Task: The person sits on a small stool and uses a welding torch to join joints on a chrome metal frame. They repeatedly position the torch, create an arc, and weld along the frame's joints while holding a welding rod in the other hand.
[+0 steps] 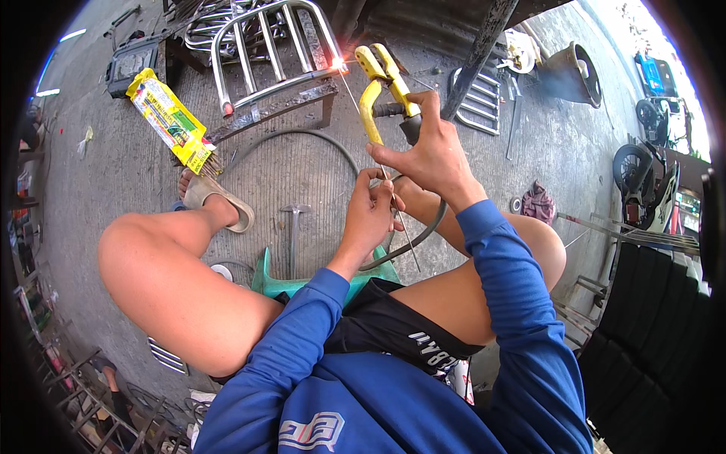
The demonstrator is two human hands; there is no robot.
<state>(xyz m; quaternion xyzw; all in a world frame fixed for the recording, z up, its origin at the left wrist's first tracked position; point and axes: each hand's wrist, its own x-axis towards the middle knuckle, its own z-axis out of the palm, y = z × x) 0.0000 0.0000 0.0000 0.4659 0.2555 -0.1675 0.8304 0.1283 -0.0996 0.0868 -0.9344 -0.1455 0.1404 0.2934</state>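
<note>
My right hand [442, 155] is wrapped round the black grip of a yellow welding electrode holder [370, 110], its jaws pointing away from me. A bright glow with an orange rim burns just left of the jaws, at the near right corner of a shiny metal tube frame [281, 73]. My left hand [368, 211], below the right one, pinches a thin metal rod [407, 233]. That rod slants up past the holder toward the glow, its tail hanging over my lap. A dark cable [428, 233] curves beneath both hands.
The frame rests on a low metal stand [276, 106]. A yellow packet of welding rods [170, 121] lies left, near a dark case [134, 64]. A chipping hammer [295, 238] lies before the green stool [283, 286]. Right stand a barred frame [478, 102] and a bucket-like container [572, 76].
</note>
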